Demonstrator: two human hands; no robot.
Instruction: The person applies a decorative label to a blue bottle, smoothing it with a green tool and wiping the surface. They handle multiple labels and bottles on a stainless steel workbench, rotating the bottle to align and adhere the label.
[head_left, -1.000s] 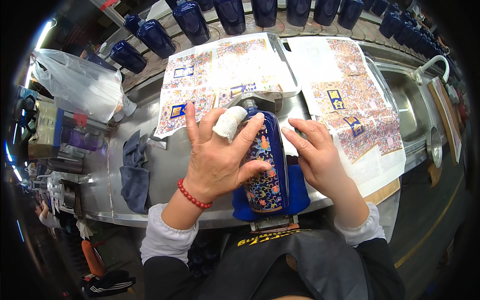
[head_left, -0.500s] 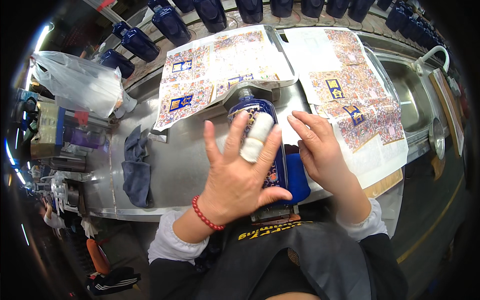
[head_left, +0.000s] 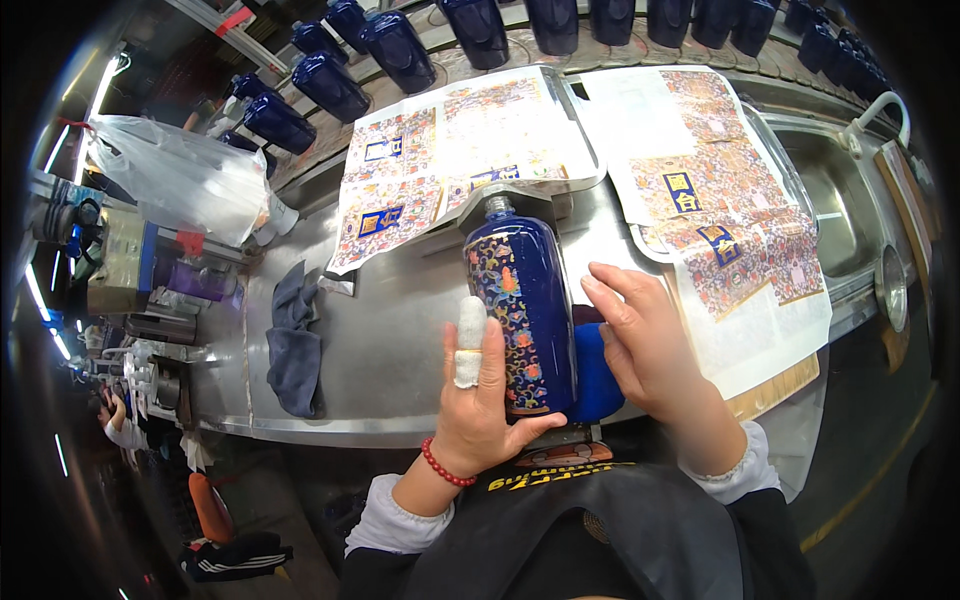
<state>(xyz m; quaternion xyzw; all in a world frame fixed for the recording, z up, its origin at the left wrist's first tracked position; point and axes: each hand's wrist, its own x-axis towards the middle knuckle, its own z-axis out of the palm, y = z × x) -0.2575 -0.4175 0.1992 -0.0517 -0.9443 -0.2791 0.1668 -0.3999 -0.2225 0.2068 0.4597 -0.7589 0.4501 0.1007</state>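
A dark blue glass bottle [head_left: 545, 300] with a colourful floral band down its left part lies in front of me, its clear neck pointing away. My left hand [head_left: 475, 390] rests along the bottle's lower left side, fingers stretched out and thumb across its base end. White wrapping [head_left: 469, 345] covers one finger of that hand. To the right of the bottle, my right hand [head_left: 640, 335] hovers open, fingers extended and slightly bent, holding nothing. A bright blue pad or cloth [head_left: 597, 375] shows between the bottle and the right hand; part of it is hidden.
Two white sheets with floral printed pieces, a left sheet [head_left: 470, 130] and a right sheet [head_left: 700, 160], lie beyond the bottle. A grey cloth [head_left: 294, 340] sits on the metal worktop [head_left: 390, 330]. Blue bottles [head_left: 398, 50] line the back. A sink [head_left: 825, 190] is at right.
My left hand has drawn back from over the bottle to its lower left side, uncovering the floral band. The right hand has stayed beside the bottle. The whole view has shifted slightly.
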